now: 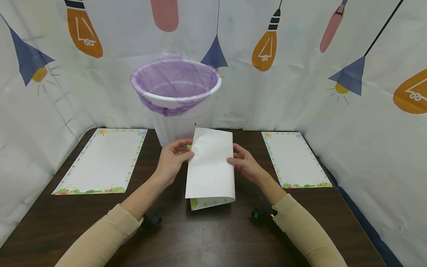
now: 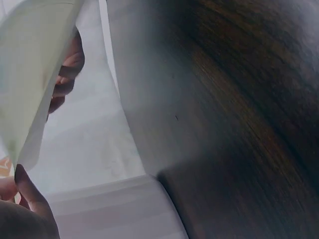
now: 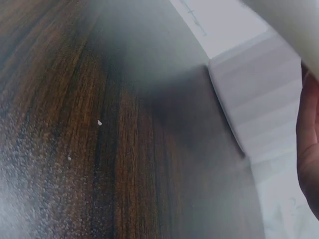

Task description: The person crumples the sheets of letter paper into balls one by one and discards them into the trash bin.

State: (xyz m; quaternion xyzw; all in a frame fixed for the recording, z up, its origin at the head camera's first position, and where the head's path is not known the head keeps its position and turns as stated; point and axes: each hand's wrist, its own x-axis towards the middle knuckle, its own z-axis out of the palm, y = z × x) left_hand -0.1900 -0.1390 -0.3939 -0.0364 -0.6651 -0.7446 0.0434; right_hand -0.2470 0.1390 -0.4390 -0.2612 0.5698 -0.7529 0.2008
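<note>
A sheet of paper point(image 1: 211, 163), folded over with its blank white side out, stands raised above the table. A bit of its green and yellow printed border peeks out below the bottom edge. My left hand point(image 1: 171, 161) pinches its left edge, thumb in front and fingers behind. On the right, at the rounded fold, my right hand point(image 1: 247, 164) holds it the same way. From the left wrist, the paper point(image 2: 35, 69) appears side-on, with left-hand fingers point(image 2: 35, 196) gripping its lower end. In the right wrist view, only part of my right hand point(image 3: 309, 139) shows beneath the paper.
Bordered sheets lie flat on the dark wooden table point(image 1: 210, 237): a left sheet point(image 1: 103, 159) and a right sheet point(image 1: 295, 159). Behind the held paper stands a white bin point(image 1: 180, 128) with a purple liner point(image 1: 176, 79). Lamp-printed white curtain point(image 1: 300, 85) closes in the back and sides.
</note>
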